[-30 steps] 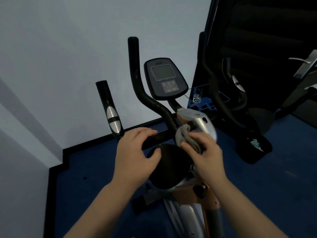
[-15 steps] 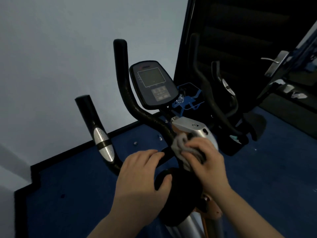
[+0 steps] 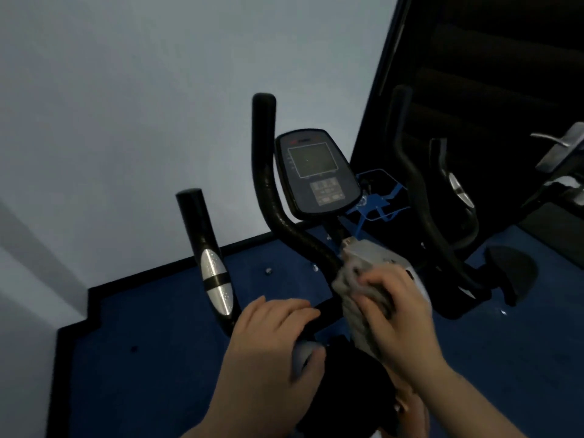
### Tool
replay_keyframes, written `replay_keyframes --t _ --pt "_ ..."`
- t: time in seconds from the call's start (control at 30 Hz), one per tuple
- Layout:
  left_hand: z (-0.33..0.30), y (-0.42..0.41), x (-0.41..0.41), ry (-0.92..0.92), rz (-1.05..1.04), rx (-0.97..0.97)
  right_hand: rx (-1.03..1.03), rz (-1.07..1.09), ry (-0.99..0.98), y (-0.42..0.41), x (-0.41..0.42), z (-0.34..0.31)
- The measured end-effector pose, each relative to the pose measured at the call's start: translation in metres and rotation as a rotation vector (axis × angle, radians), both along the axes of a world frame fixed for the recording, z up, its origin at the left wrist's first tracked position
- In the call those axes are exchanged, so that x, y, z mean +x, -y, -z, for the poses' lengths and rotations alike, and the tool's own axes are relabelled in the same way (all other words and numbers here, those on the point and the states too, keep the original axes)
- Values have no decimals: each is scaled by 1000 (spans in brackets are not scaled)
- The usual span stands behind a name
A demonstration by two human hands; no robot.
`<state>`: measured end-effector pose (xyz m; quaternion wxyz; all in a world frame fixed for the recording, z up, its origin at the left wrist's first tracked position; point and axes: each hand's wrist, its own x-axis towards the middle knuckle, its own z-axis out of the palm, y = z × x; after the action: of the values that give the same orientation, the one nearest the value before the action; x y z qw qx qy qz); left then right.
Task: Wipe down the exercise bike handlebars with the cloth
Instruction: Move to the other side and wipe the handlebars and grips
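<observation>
The exercise bike's black handlebars [image 3: 286, 222] curve up from a central silver stem [image 3: 373, 252]; the left grip [image 3: 205, 245] carries a silver pulse pad. A grey cloth [image 3: 347, 286] is bunched against the bar where it meets the stem, and my right hand [image 3: 395, 308] presses on it, fingers closed over the cloth. Beside it, my left hand [image 3: 275, 339] wraps the lower left bar. The console [image 3: 316, 172] sits above the stem. The right handlebar [image 3: 420, 197] is dark against the black background.
A pale wall stands left and behind, with a black skirting board along a blue floor [image 3: 151, 327]. A blue wire rack [image 3: 379, 200] sits behind the console. A dark door with a silver handle [image 3: 556, 147] is on the right.
The view has shifted a little. My right hand slid the cloth along the bar junction and spread it lower; my left hand stays on the left bar.
</observation>
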<state>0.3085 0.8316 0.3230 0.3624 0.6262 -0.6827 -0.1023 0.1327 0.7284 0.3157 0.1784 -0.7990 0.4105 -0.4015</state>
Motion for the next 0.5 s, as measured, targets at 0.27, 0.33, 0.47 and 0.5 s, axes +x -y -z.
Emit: replay_keyframes --t 0.27,0.33,0.47,0.5 --pt "-30 33 45 -111 -352 -242 -99 -161 11 46 59 -32" --pt "-39 44 58 -54 -427 -274 -99 -188 -3 50 61 -35" --pt "-47 63 83 24 -508 -264 -61 -189 -49 33 27 -16" --pt "-46 67 87 28 -515 -239 -59 -180 -36 32 25 -14"
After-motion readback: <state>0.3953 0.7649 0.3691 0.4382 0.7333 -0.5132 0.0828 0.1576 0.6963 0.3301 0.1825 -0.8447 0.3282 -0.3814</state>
